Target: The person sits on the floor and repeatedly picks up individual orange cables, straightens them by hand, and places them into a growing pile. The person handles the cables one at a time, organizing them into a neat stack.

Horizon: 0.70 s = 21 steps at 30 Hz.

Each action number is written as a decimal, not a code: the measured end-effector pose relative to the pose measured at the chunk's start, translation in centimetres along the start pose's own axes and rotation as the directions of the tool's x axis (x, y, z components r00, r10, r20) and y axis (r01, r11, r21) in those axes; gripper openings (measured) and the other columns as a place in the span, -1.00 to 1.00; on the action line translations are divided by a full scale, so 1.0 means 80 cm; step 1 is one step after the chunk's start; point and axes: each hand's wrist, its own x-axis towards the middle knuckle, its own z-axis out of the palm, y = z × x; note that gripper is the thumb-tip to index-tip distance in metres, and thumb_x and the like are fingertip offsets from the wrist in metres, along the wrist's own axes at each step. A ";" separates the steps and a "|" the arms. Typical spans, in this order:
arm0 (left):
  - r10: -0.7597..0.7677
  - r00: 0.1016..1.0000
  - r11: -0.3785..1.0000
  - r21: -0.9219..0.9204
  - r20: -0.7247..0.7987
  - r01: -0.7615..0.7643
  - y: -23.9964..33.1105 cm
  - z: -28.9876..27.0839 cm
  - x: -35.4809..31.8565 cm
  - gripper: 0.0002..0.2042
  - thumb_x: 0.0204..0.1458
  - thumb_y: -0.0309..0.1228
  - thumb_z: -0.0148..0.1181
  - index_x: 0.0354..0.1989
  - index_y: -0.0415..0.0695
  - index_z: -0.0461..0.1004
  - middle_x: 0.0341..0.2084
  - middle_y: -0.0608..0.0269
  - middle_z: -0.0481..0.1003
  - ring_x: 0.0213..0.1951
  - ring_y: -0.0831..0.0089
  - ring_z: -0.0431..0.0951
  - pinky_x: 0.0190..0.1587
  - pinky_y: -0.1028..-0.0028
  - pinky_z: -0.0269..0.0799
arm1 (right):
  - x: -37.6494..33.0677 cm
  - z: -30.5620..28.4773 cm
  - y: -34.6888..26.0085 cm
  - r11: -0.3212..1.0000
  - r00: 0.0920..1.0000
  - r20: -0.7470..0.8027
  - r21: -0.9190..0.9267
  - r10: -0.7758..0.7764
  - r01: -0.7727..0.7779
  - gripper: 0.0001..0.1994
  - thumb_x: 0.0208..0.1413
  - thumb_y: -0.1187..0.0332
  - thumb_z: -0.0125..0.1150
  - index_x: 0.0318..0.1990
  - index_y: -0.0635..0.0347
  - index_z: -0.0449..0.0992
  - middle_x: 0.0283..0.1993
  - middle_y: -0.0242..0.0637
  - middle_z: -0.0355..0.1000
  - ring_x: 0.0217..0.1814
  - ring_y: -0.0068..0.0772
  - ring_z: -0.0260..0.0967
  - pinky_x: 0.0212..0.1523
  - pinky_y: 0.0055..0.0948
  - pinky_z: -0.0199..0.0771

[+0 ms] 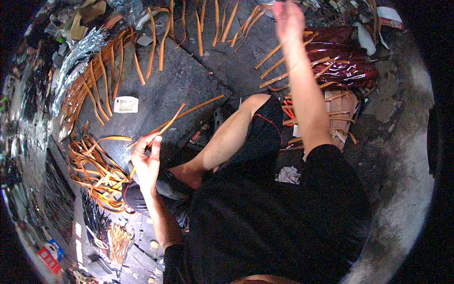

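Two bare hands are in view. Left hand (146, 161): closed in a pinch, thumb and fingers gripping the near ends of several thin orange strips (172, 118). From the grip, the strips run up and to the right, fanning slightly over the dark slab (175, 80). Just left of and below the grip lies a tangled heap of orange strips (97, 173), touching the floor. Immediately right of the grip is the person's bent bare leg (227, 137). Beyond the grip, a small white tag (126, 104) lies flat on the slab. Right hand (287, 19): extended far past the grip toward the upper edge, among loose orange strips (279, 61); motion blur prevents telling whether it is open or closed. Beside that forearm lies crumpled dark red foil (347, 59).
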 end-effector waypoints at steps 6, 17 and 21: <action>0.083 0.985 0.989 0.110 0.152 -0.100 0.010 0.046 0.022 -0.89 0.05 -0.48 0.28 -0.27 -0.21 0.62 -0.42 0.15 0.62 -0.38 0.42 0.60 -0.25 0.46 0.47 | -0.155 0.174 -0.037 0.633 0.738 0.446 -0.773 0.507 0.033 -0.69 0.15 0.24 0.20 -0.02 0.20 0.52 -0.11 -0.24 0.52 -0.06 -0.34 0.48 0.01 -0.33 0.48; -0.148 0.976 0.969 0.220 0.157 0.112 0.010 -0.005 0.032 -0.79 0.06 -0.31 0.31 -0.25 -0.19 0.61 -0.49 0.20 0.61 -0.46 0.53 0.56 -0.36 0.50 0.44 | -0.245 0.216 0.011 0.749 0.546 0.672 -0.653 0.500 0.117 -0.86 0.12 0.32 0.14 -0.35 0.20 0.51 -0.40 -0.08 0.51 -0.33 -0.03 0.51 -0.29 -0.20 0.47; -0.112 0.987 0.962 0.262 0.114 0.079 0.005 -0.055 0.044 -0.82 0.09 -0.35 0.28 -0.22 -0.19 0.61 -0.50 0.24 0.60 -0.46 0.56 0.54 -0.35 0.55 0.43 | -0.187 0.176 -0.007 0.616 0.585 0.607 -0.757 0.539 0.218 -0.83 0.12 0.32 0.18 -0.31 0.25 0.54 -0.33 -0.13 0.54 -0.24 -0.09 0.53 -0.22 -0.24 0.48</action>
